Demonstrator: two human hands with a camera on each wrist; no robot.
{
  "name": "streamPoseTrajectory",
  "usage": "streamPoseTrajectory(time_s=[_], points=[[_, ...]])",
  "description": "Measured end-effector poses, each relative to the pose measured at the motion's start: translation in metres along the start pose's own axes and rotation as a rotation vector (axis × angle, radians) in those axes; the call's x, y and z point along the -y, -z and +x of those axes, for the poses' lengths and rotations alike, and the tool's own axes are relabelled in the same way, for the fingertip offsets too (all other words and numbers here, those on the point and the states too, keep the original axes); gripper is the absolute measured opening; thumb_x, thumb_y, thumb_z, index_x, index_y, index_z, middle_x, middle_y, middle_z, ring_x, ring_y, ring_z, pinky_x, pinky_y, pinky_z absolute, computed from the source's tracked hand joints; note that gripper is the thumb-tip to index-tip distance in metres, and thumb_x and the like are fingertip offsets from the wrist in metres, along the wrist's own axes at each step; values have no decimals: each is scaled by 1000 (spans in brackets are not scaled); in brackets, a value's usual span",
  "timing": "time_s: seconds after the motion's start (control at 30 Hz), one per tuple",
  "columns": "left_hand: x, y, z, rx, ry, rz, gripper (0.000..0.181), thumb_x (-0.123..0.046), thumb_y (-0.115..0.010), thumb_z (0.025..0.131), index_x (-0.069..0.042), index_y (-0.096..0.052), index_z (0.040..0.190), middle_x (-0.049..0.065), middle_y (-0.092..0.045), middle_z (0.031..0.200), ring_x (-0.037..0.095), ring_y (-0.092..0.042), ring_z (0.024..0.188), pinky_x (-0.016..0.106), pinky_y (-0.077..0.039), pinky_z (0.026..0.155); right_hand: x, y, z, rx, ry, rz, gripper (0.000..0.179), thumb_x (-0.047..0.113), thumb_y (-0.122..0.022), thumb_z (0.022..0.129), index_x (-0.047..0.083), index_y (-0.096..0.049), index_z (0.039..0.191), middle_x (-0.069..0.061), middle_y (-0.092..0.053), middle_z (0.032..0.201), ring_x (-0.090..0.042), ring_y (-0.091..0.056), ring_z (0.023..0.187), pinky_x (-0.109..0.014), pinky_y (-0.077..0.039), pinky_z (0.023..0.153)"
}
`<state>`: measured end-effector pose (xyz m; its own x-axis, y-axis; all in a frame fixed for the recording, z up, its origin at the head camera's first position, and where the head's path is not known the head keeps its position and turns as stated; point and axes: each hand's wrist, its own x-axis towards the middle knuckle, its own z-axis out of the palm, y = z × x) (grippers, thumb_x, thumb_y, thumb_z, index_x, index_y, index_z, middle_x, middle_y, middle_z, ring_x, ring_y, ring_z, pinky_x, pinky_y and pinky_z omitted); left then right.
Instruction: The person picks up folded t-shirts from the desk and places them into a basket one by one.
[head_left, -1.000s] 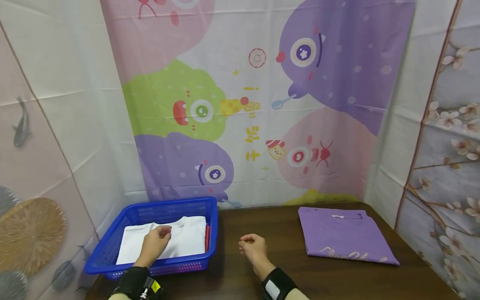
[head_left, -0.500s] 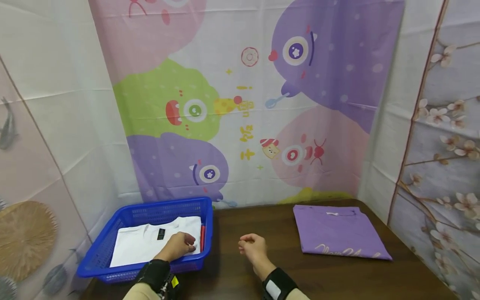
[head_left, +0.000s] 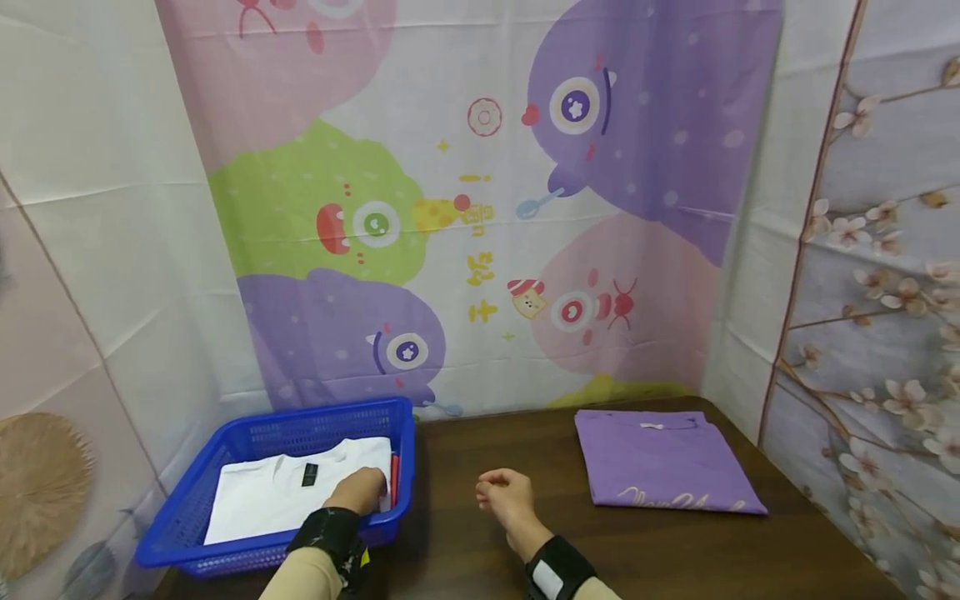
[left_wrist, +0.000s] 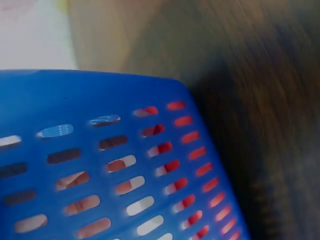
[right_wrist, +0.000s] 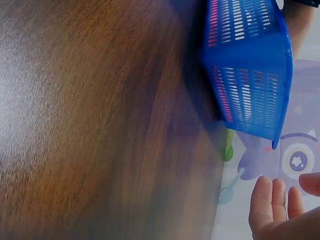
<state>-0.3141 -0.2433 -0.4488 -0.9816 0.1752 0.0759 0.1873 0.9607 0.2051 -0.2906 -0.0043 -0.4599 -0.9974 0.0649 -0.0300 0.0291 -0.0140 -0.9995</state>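
Note:
My left hand (head_left: 358, 490) reaches down into the blue plastic basket (head_left: 225, 553), over the right end of a folded white T-shirt (head_left: 255, 504) with a black neck label. Its fingertips dip out of sight beside the shirt's right edge, so whether they pinch the cloth cannot be seen. Along the basket's right wall is a red item (head_left: 394, 477), mostly covered; red also shows through the slots of the basket wall (left_wrist: 90, 105). Above the table, right of the basket, my right hand (head_left: 510, 500) hovers with loosely bent fingers, holding nothing.
A folded purple T-shirt (head_left: 660, 467) with pale lettering lies at the right of the brown wooden table (head_left: 480, 450). Behind the table hangs a cartoon-print curtain (head_left: 480, 350), with patterned cloths at both sides.
My left hand has moved right across the white T-shirt, uncovering its black label, then down to the shirt's right edge. The right hand stays still while the head view turns slightly right.

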Motion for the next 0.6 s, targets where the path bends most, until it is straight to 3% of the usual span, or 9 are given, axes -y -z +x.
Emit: streamPoseTrajectory(time_s=[0.23, 0.6], points=[[-2, -4, -1, -86, -86, 113, 22, 9, -60, 70, -6, -53, 55, 9, -60, 61, 18, -43, 54, 39, -45, 54, 0, 4, 1, 4, -2, 1, 19, -4, -62, 82, -16, -62, 97, -3, -66, 73, -5, -61, 62, -24, -57, 61], [-1, 2, -3, -120, -65, 83, 21, 1, -74, 62, -7, -55, 57, 6, -58, 58, 18, -48, 53, 38, -45, 53, -4, 9, -1, 7, -12, 13, 17, -4, -63, 82, -15, -63, 95, -4, -68, 74, -4, -61, 61, -25, -58, 62]])
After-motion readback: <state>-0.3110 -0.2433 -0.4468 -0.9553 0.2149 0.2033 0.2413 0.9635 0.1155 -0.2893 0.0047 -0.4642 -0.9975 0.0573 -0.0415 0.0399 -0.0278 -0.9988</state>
